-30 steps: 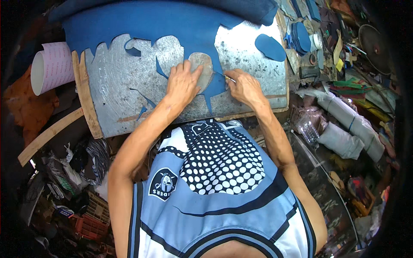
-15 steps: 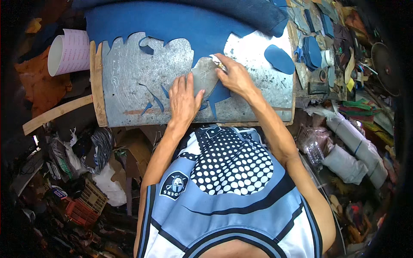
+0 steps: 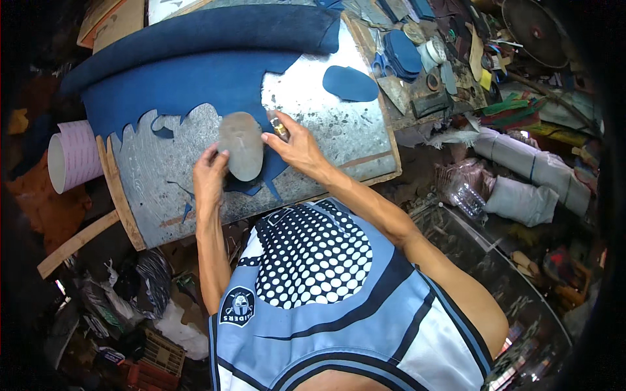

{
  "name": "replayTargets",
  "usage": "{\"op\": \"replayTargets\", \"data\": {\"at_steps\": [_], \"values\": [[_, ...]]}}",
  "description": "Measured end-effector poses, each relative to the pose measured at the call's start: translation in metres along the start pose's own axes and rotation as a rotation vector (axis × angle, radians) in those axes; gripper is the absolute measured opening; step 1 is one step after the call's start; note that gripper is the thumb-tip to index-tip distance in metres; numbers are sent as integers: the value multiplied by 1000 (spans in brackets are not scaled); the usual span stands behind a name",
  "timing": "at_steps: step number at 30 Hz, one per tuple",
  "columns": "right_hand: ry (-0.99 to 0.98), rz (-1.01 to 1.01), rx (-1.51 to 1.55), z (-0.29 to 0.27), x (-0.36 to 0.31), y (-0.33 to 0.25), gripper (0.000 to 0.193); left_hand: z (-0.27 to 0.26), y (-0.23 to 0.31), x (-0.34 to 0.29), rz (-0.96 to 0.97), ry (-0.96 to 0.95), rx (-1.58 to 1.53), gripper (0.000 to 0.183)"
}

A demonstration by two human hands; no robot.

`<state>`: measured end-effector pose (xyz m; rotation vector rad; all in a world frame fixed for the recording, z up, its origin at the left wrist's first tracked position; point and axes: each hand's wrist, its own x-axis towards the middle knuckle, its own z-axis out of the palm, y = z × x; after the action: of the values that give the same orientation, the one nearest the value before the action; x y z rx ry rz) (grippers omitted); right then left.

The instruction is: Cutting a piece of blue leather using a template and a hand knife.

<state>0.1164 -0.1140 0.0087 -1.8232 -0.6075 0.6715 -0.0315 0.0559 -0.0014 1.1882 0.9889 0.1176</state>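
Note:
A grey oval template is raised over the worktable, pinched at its left edge by my left hand. My right hand is closed on a short cutting knife with a brass-coloured handle; its blade is hard to make out. The right thumb touches or nearly touches the template's right edge. Behind both hands spreads a blue leather-like sheet with scalloped cut-outs along its near side. Narrow blue scraps lie beside and under the template. One cut blue oval rests on the metal top to the right.
The metal-topped table has wooden edging on its left. A rolled part of the sheet lies along the back. Right of it are stacked blue ovals, blue scissors and a dark pouch. A pink-white paper roll stands left.
The left hand went from lying flat on the template to gripping its edge, and the template has come up off the sheet. The right hand shifted down its side. The whole view has turned.

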Motion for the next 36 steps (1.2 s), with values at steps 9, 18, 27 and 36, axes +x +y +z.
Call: {"op": "replayTargets", "data": {"at_steps": [9, 18, 27, 36], "values": [[201, 231, 396, -44, -29, -6, 39, 87, 14, -14, 109, -180, -543, 32], [178, 445, -98, -222, 43, 68, 38, 81, 15, -2, 335, -128, 70, 39], [47, 182, -634, -121, 20, 3, 48, 14, -21, 42, 832, 237, 795, 29], [-266, -235, -668, -21, 26, -6, 32, 43, -28, 66, 711, 99, 943, 44]]}}
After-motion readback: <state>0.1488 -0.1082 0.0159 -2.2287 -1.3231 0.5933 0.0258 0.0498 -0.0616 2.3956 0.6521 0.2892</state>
